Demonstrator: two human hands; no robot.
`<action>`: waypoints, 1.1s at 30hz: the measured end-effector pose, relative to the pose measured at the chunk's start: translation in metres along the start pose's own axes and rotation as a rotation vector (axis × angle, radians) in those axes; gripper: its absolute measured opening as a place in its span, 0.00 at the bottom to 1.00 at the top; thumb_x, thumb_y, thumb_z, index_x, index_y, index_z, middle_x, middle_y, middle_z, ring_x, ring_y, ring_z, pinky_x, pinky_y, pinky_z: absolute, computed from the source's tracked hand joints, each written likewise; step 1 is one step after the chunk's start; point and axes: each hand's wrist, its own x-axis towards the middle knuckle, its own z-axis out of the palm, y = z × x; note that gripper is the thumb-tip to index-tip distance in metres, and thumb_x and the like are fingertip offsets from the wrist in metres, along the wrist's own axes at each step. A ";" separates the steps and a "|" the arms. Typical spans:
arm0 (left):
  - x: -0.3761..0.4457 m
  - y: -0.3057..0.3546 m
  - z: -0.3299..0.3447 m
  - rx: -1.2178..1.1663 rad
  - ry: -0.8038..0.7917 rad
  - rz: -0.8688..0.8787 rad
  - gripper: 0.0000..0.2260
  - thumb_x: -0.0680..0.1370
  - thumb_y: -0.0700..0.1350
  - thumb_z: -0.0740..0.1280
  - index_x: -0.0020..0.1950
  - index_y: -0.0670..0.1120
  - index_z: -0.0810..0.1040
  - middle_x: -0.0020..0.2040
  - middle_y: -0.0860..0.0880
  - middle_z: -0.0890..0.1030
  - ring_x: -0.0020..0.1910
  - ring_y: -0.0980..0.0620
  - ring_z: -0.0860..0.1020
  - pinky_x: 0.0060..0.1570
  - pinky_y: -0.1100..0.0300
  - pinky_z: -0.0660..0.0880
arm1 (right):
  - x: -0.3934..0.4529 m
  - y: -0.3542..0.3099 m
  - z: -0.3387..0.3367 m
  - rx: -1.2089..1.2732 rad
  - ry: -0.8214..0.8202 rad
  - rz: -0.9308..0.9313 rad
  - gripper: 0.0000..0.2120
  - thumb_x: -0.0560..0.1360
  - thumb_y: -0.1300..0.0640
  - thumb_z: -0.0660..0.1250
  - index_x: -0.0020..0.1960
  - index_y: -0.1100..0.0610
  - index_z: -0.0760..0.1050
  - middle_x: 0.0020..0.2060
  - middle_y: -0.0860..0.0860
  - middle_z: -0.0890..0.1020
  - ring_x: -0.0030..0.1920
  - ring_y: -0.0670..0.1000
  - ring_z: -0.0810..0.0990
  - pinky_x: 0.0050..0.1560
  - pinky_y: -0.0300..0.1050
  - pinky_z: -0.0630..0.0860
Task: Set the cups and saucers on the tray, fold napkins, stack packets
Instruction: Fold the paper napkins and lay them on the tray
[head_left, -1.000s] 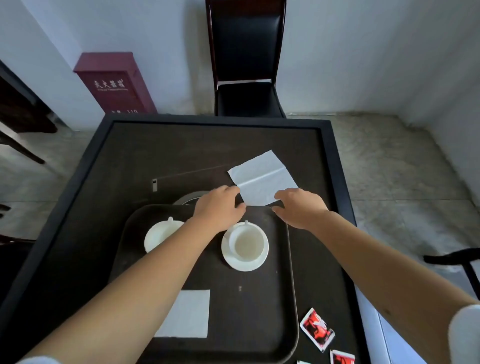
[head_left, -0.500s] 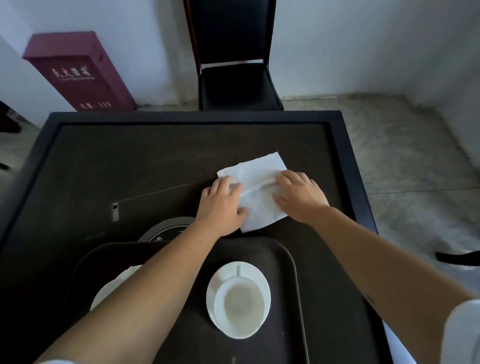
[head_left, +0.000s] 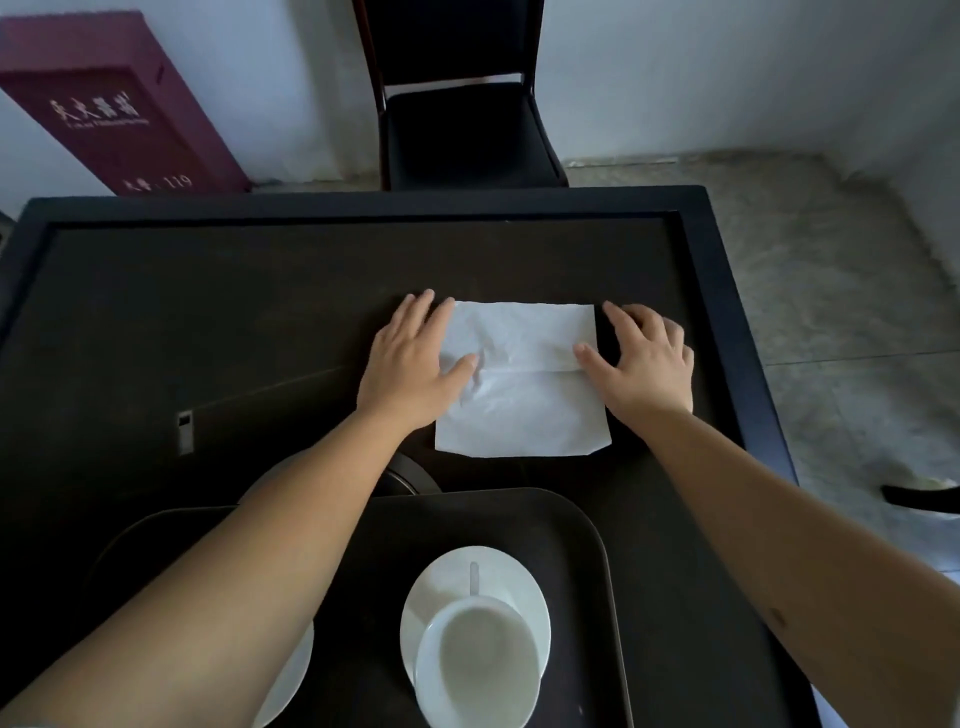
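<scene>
We see the white napkin (head_left: 522, 379) lying flat on the dark table (head_left: 208, 322), beyond the tray (head_left: 582, 525). Our left hand (head_left: 410, 364) and right hand (head_left: 644, 358) press its side edges, fingers spread flat, gripping nothing. A cup (head_left: 480, 670) sits on its saucer (head_left: 493, 577) on the tray; a second saucer (head_left: 291, 670), mostly hidden, seems to lie under our left forearm.

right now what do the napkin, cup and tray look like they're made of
Napkin: thin white paper, matte; it shows creases and soft wrinkles near the thumbs.
Cup: probably glazed white ceramic; smooth, thick-rimmed, faintly glossy, like the saucer under it.
Tray: likely dark plastic with a dull finish; rounded moulded corner and raised rim, though the low light leaves that open.
</scene>
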 end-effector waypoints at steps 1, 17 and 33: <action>0.004 0.003 0.001 0.044 0.003 -0.068 0.35 0.75 0.66 0.54 0.79 0.52 0.55 0.81 0.49 0.52 0.79 0.50 0.47 0.73 0.48 0.50 | 0.001 0.000 0.001 -0.035 -0.011 -0.011 0.31 0.73 0.32 0.56 0.72 0.44 0.65 0.71 0.50 0.67 0.71 0.57 0.59 0.68 0.59 0.58; -0.003 0.007 -0.008 -0.395 0.271 -0.025 0.06 0.73 0.46 0.67 0.50 0.52 0.80 0.44 0.59 0.79 0.47 0.55 0.77 0.57 0.44 0.73 | -0.012 0.003 0.002 0.335 0.111 -0.187 0.04 0.76 0.51 0.65 0.49 0.49 0.74 0.39 0.33 0.69 0.45 0.38 0.65 0.50 0.49 0.68; -0.007 0.014 -0.033 -0.596 -0.188 -0.139 0.26 0.75 0.41 0.71 0.71 0.54 0.71 0.61 0.59 0.76 0.60 0.59 0.73 0.51 0.67 0.70 | -0.020 0.001 -0.027 0.788 -0.262 0.039 0.15 0.74 0.62 0.71 0.44 0.40 0.83 0.42 0.45 0.86 0.46 0.45 0.84 0.52 0.50 0.80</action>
